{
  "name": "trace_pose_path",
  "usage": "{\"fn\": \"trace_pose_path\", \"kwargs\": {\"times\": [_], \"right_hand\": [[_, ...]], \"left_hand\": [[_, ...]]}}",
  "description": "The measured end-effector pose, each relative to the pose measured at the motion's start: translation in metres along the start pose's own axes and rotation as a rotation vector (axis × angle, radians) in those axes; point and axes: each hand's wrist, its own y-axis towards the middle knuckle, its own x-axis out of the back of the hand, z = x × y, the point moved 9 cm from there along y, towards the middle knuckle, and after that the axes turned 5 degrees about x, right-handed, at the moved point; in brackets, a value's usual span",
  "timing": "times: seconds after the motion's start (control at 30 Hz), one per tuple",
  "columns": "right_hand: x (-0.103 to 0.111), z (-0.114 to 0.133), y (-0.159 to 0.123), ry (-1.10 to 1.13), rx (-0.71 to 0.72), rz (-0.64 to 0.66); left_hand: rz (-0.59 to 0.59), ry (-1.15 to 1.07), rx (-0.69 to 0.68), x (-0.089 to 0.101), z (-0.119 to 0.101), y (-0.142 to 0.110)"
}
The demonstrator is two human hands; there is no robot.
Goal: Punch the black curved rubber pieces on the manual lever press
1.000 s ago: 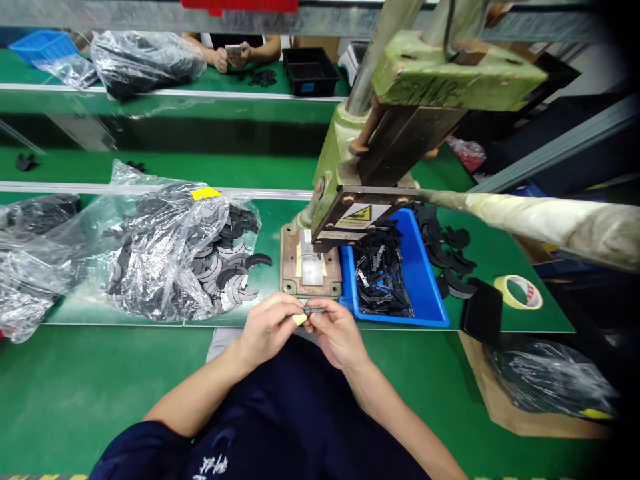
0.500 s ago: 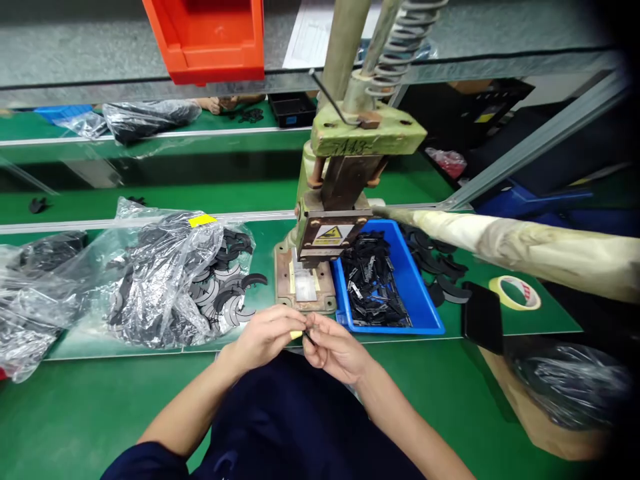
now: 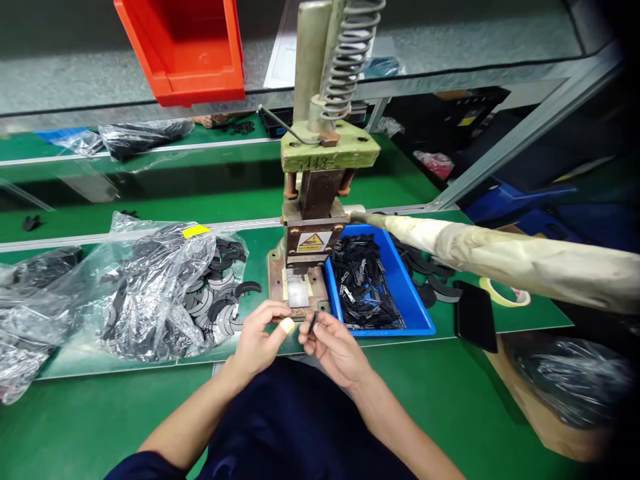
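Observation:
My right hand pinches a small, thin black plastic piece between thumb and fingers, held upright just in front of the press. Beside it on the left, my left hand has its thumb and index finger apart with nothing visible between them. A yellow covering wraps that thumb's tip. Both hands are close to the front of the base of the green hand press. On the base lies a bare metal plate under the raised press head.
A blue bin of black clips stands right of the press. Curved black and grey pieces spill from a plastic bag at left. The wrapped press lever reaches right, above a tape roll and a black phone-like slab. An orange bin hangs above.
My hands, together at the black piece before, have parted; the left has let go and the piece stays in my right hand. The view has shifted, so the press appears further left.

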Motion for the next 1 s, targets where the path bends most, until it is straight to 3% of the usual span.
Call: {"fn": "trace_pose_path", "kwargs": {"times": [0.17, 0.37, 0.57, 0.7, 0.8, 1.0], "right_hand": [[0.004, 0.008, 0.006, -0.037, 0.161, -0.11], [-0.002, -0.006, 0.009, -0.076, 0.115, -0.12], [0.014, 0.033, -0.006, -0.188, 0.208, -0.194], [0.019, 0.063, -0.021, -0.236, 0.254, -0.176], [0.023, 0.078, -0.028, -0.259, 0.298, -0.177], [0.036, 0.097, -0.03, -0.341, 0.396, -0.176]], "left_hand": [[0.083, -0.024, -0.076, -0.012, -0.011, -0.007], [0.037, -0.015, -0.135, -0.01, -0.009, -0.002], [0.013, 0.251, -0.155, -0.001, 0.03, 0.038], [0.101, 0.44, -0.211, -0.009, 0.059, 0.065], [0.193, 0.563, -0.238, -0.019, 0.074, 0.073], [0.249, 0.663, -0.246, -0.026, 0.083, 0.076]]}}
